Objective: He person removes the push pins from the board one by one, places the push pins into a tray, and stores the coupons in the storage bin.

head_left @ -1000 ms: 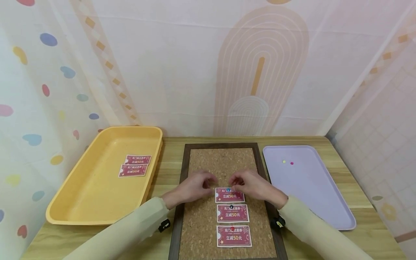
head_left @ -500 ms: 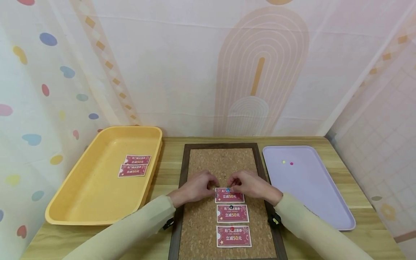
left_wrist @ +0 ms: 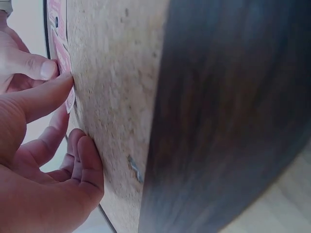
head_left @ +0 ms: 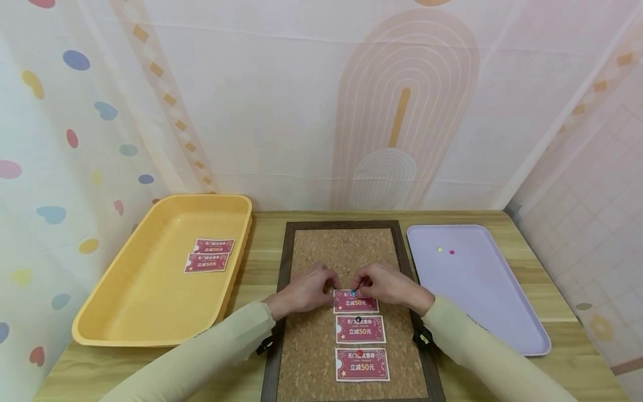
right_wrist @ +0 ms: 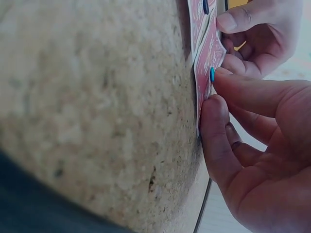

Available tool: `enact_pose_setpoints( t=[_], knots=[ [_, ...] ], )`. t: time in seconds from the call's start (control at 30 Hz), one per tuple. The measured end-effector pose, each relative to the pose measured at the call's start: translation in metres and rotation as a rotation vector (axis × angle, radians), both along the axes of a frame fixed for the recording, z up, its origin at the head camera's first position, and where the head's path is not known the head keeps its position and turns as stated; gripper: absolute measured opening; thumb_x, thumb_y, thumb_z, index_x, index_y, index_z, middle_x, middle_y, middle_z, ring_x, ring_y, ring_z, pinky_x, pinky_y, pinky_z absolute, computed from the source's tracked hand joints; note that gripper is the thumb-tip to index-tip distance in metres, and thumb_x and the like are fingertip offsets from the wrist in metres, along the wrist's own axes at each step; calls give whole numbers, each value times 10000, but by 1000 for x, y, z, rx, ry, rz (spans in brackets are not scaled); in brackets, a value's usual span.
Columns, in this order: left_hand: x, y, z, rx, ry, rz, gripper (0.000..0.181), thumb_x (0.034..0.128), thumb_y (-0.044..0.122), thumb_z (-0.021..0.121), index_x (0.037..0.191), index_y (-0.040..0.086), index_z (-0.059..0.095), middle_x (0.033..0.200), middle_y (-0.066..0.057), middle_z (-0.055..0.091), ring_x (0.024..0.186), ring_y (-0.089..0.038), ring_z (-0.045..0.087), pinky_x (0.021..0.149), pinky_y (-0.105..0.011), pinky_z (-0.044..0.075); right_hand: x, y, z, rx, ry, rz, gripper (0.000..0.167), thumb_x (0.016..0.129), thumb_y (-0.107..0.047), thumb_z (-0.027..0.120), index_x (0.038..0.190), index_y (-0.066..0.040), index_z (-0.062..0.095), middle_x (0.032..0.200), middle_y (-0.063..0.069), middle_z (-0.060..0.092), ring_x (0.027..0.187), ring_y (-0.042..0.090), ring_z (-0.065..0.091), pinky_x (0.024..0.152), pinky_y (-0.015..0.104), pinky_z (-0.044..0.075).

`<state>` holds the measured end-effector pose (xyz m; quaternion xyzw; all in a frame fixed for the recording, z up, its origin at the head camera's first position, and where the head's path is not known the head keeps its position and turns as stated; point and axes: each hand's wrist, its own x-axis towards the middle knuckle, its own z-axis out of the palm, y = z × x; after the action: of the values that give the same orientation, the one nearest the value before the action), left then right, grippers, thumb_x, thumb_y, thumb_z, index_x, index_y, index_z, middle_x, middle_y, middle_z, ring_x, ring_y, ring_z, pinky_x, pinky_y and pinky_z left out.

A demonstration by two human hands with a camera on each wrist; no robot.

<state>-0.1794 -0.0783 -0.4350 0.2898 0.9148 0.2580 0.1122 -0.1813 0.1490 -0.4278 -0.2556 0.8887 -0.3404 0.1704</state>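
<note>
A dark-framed cork board [head_left: 307, 357] bears three red-and-white coupons in a column. The farthest coupon [head_left: 355, 304] has a blue thumbtack [right_wrist: 212, 74] at its upper edge. My right hand [head_left: 387, 285] has thumb and forefinger curled close round this tack, the thumb touching its head. At the same coupon's upper left corner, my left hand [head_left: 308, 287] pinches the edge between thumb and forefinger. Below it lie the middle coupon [head_left: 359, 330] with a black thumbtack [head_left: 358, 319] and the nearest coupon [head_left: 363, 368] with a red thumbtack [head_left: 360, 353].
On the left stands a yellow tray [head_left: 120, 301], where two more coupons [head_left: 207, 263] overlap. The lilac tray [head_left: 482, 301] on the right holds a yellow thumbtack [head_left: 440, 250] and a pink thumbtack [head_left: 452, 252]. A patterned curtain hangs behind the wooden table [head_left: 266, 251].
My left hand has come slightly right, closing in on the coupon's left corner. My right hand has shifted a little left at the blue thumbtack. The other coupons have stayed put.
</note>
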Motion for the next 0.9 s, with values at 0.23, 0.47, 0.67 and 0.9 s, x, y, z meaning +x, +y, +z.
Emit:
enact_pose_setpoints(
  t=[0.23,0.47,0.67,0.9],
  knots=[
    [-3,1,0,55,-58,-7,119,880,29,774,964,79,705,865,10,643,789,-115,565,723,-326,490,-1,0,0,-6,-3,12,57,947,-47,733,976,-91,755,868,-44,700,759,70,615,706,288,516],
    [-1,0,3,124,-158,43,81,912,42,751,986,69,732,886,17,697,812,-96,628,742,-308,530,2,1,1,3,18,-1,64,967,-62,714,977,-107,759,879,-57,702,754,78,596,695,286,494],
    [-1,-2,2,169,-176,55,87,897,40,764,980,62,747,881,21,710,809,-87,639,750,-300,541,4,0,2,10,40,-14,83,971,-54,712,964,-116,766,886,-56,708,759,80,588,705,288,495],
    [-2,-3,1,166,-175,65,90,894,41,767,982,61,755,870,25,714,795,-77,636,731,-290,534,2,-4,3,44,59,3,68,965,-53,715,965,-101,764,877,-46,704,716,75,566,657,269,472]
  ],
)
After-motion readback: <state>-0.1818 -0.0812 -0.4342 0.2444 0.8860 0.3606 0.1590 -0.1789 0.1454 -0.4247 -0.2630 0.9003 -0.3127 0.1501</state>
